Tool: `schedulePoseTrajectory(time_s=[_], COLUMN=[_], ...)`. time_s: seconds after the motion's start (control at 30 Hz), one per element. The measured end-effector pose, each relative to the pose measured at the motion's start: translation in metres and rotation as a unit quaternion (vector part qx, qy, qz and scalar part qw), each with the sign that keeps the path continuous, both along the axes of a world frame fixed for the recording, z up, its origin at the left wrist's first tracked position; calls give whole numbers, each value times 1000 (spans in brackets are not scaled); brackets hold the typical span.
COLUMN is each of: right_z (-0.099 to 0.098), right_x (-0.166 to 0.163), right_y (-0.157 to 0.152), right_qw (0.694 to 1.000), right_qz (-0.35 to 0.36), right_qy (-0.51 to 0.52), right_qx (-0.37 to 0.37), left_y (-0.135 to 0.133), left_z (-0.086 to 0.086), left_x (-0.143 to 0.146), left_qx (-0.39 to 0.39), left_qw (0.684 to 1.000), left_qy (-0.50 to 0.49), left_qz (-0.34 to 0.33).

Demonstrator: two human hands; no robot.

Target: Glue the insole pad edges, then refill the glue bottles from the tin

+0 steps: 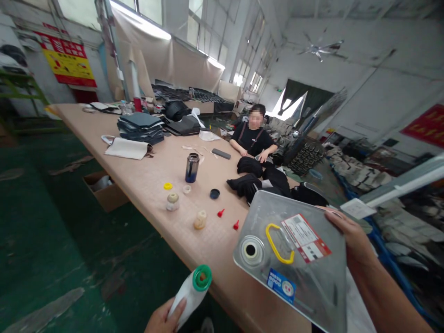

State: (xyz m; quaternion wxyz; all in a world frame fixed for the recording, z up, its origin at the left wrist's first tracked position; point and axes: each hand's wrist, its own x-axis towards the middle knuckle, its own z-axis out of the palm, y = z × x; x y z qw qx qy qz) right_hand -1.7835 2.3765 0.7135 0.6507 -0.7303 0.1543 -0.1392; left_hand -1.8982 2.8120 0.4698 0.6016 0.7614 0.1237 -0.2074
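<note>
My left hand point(162, 319) is closed around a white squeeze bottle point(190, 292) with an open green neck, held low off the table's near edge. My right hand point(348, 238) grips the far side of a large square metal can point(305, 273). The can is tilted, with its top face toward me. That face shows a round open spout, a yellow handle and a red and white label. Its lower edge is near the long tan table point(149, 175).
Small glue bottles point(172, 201), red nozzle tips point(220, 213), yellow and dark caps and a dark water bottle point(192, 167) stand on the table. Black fabric pieces point(249, 182) lie before a seated person point(253, 138). Stacked dark sheets point(140, 127) sit further back. A cardboard box point(104, 189) is on the green floor.
</note>
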Motion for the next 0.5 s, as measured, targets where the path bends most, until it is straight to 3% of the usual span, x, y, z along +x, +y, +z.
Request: schedulePoseTrajectory(time_s=[0.27, 0.5], right_z=[5, 6], right_x=[-18, -23], right_y=[44, 49], right_qw=[999, 973], right_qz=[-26, 38], right_qy=[-6, -30], right_qx=[-27, -226], left_y=[9, 5], left_z=[0, -8], left_x=[8, 7], left_qx=[-34, 6], left_qw=[999, 1000], left_qy=[-14, -21], left_qz=[-36, 7])
